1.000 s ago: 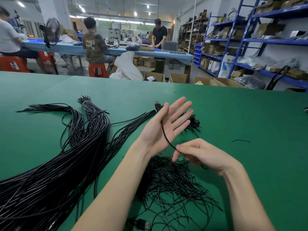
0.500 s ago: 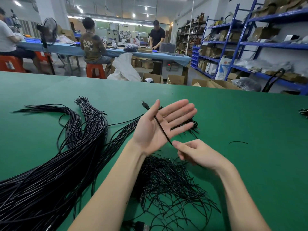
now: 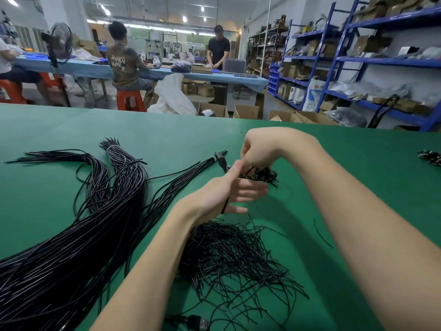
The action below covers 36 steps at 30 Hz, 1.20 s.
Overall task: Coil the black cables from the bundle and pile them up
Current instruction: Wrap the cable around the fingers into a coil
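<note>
A thick bundle of long black cables (image 3: 71, 235) sprawls across the left of the green table (image 3: 358, 187). My left hand (image 3: 229, 194) is held out flat above the table, fingers straight, with one black cable (image 3: 225, 204) running across its palm and its plug end (image 3: 221, 160) sticking up behind the thumb. My right hand (image 3: 257, 149) has crossed above the left one and pinches that cable near the fingertips. A small heap of black cable ends (image 3: 262, 174) lies just behind both hands.
A loose tangle of thin black ties (image 3: 233, 259) lies under my forearms, with a USB plug (image 3: 195, 322) at the near edge. More black pieces (image 3: 429, 157) sit at the far right. Behind the table are cardboard boxes (image 3: 214, 109), blue shelving (image 3: 358, 58) and seated workers (image 3: 126, 65).
My right hand has risen from below the left palm and swung up over it, carrying the cable around the hand. The left hand has tipped more edge-on.
</note>
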Each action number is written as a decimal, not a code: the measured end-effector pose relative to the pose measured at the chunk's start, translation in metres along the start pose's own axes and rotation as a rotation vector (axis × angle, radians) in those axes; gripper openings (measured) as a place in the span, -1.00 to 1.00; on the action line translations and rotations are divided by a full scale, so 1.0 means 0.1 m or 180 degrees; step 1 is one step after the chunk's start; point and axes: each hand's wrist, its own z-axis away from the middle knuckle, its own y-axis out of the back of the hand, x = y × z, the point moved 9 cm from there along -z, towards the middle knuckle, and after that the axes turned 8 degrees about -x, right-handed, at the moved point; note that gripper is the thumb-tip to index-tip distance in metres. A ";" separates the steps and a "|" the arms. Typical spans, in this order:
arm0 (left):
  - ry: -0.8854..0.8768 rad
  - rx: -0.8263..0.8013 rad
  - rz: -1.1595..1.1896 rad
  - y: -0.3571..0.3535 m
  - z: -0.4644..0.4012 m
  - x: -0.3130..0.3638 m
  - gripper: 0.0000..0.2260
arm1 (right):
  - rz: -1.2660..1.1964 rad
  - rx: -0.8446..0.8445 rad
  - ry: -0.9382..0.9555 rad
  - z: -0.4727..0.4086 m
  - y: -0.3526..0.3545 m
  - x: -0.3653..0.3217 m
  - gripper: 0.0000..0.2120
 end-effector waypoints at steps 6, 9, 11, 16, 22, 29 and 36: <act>-0.0428 0.0683 0.0074 0.32 0.00 -0.01 -0.28 | -0.0446 0.0918 -0.0160 0.19 0.10 -0.05 -0.84; -0.0750 0.1215 0.0307 0.47 0.05 0.08 -0.32 | -0.2115 0.0878 0.0372 0.23 -0.20 -0.05 -0.85; -0.1004 0.1263 0.0823 0.51 0.07 0.15 -0.37 | -0.3207 0.0640 0.0799 0.23 -0.45 -0.07 -0.85; -0.1547 0.0768 0.1947 0.41 0.15 0.35 -0.35 | -0.4020 -0.0338 0.0887 0.11 -1.12 0.07 -0.69; -0.1607 -0.0139 0.2126 0.18 0.24 0.50 -0.29 | -0.3122 -0.0740 0.0911 0.07 -1.29 0.20 -0.46; -0.0620 -0.0862 0.1416 -0.12 0.27 0.32 -0.26 | -0.0844 -0.0173 0.0567 0.07 -0.68 0.40 -0.70; 0.0205 0.0384 -0.0082 0.11 0.10 -0.02 -0.34 | 0.0301 0.0364 0.0223 0.01 -0.11 0.12 -0.74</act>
